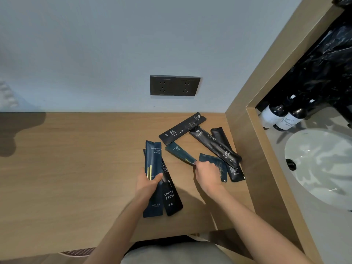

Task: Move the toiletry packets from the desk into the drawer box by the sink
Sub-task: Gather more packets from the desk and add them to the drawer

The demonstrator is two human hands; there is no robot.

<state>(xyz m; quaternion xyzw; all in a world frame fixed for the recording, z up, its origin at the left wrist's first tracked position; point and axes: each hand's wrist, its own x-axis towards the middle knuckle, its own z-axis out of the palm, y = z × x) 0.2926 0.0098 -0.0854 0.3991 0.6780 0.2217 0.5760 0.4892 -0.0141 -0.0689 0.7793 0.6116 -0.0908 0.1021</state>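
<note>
Packets in both our hands, left hand [147, 182] gripping two long packets [153, 168], right hand [206, 173] pinching a blue packet [180, 153], four loose packets [217, 147] near the surface's [76, 168] right edge, lots of bare room on our left.

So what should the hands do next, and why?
Probably lift the teal packet that the right hand is pinching at its end and add it to the packets held in the left hand. Several toothbrush packets lie loose on the desk, so gathering seems unfinished.
</note>
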